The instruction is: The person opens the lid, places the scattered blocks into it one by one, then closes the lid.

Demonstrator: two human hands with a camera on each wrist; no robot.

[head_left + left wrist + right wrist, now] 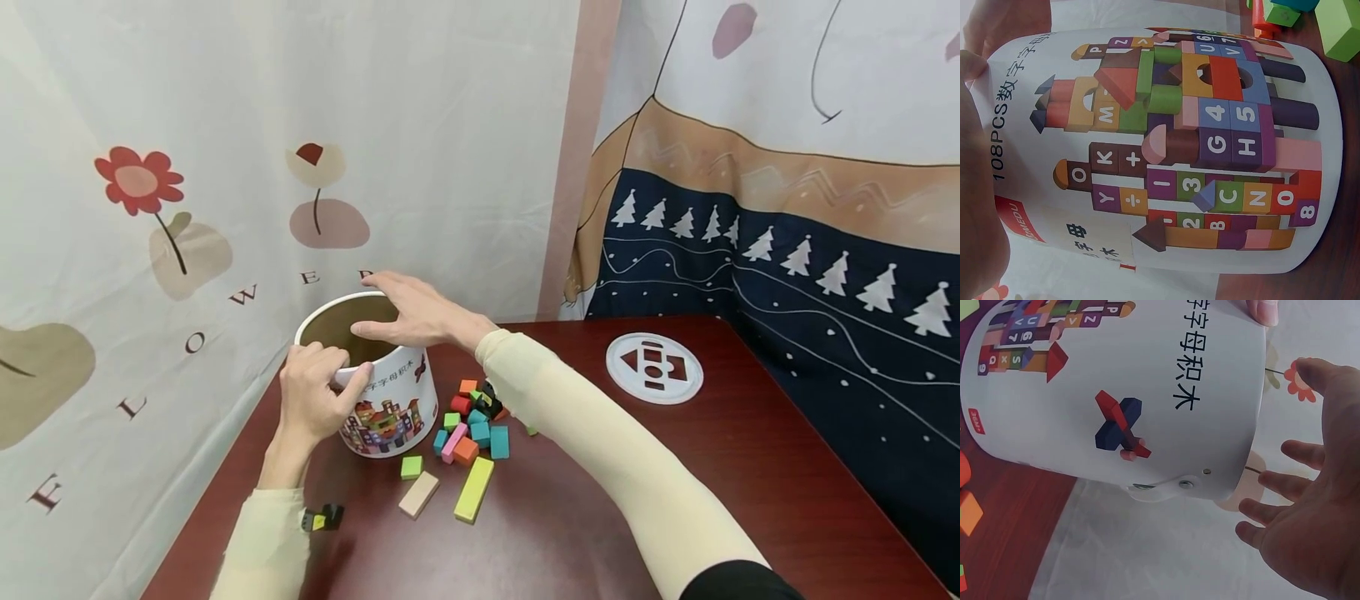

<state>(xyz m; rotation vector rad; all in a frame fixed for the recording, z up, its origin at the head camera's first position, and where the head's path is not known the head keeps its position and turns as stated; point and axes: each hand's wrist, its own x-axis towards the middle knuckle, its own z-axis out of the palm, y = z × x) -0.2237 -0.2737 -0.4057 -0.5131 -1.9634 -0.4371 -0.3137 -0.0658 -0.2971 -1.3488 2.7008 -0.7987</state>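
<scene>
A white bucket (408, 408) printed with toy blocks stands on the table, its top uncovered. My left hand (309, 396) grips its near rim, the thumb outside and the fingers curled over the edge. Above the bucket's mouth hovers my right hand (416, 312), its fingers spread and holding nothing. The right wrist view shows those fingers (1288, 486) apart from the bucket's wall (1210, 437). Close to the bucket's right side lies a loose pile of small coloured blocks (465, 451). How much is inside the bucket cannot be seen.
In front of the pile lie a yellow block (474, 490), a tan block (418, 494) and a green block (412, 467). A white round lid (645, 395) with cut-out shapes lies at the back right. Printed curtains (465, 167) hang behind the dark red table (660, 500).
</scene>
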